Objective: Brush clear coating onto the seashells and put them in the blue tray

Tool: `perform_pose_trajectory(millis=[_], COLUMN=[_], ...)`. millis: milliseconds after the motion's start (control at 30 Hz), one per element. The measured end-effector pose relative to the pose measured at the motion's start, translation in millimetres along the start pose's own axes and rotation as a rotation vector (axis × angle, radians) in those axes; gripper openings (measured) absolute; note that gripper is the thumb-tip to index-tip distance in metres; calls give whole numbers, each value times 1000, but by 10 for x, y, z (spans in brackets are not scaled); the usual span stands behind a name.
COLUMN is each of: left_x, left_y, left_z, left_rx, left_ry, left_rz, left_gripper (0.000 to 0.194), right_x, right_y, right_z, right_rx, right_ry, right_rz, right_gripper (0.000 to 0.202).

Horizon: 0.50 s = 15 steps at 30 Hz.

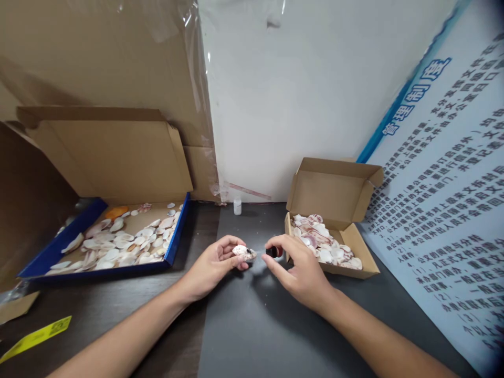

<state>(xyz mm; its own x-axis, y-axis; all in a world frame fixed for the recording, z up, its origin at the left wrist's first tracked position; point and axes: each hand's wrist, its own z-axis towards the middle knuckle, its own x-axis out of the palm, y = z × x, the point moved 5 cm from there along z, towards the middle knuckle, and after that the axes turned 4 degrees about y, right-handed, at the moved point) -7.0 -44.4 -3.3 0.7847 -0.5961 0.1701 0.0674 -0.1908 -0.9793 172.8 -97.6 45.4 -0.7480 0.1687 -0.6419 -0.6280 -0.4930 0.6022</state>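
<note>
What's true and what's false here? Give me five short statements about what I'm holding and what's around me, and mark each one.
1. Your left hand holds a small white shell with dark patches. True.
2. A blue-walled cardboard box of pale shells sits left of that hand. True.
3. That box's lid is shut. False: its brown cardboard lid stands open.
4. A small white cylindrical bottle stands upright near the wall. True.
5. The box on the right contains only bottles. False: that plain brown cardboard box holds shells.

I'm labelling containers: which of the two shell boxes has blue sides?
The larger box on the left; the smaller box on the right is plain brown.
</note>
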Motion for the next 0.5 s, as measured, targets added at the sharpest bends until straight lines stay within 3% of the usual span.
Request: perform_pose_trajectory(millis=[300, 500], left_x=[1, -15], left_y=[-64, -62], left_z=[-17, -12], left_rx=[8, 53], left_ry=[-23, -16], left_rz=[66, 59], left_gripper=[34, 34], right_x=[-25, 13], right_y=[23, 2], right_z=[-12, -16], right_rx=[2, -12], right_ry=[-35, 7], right_rz=[-13, 20], right_gripper=[4, 6])
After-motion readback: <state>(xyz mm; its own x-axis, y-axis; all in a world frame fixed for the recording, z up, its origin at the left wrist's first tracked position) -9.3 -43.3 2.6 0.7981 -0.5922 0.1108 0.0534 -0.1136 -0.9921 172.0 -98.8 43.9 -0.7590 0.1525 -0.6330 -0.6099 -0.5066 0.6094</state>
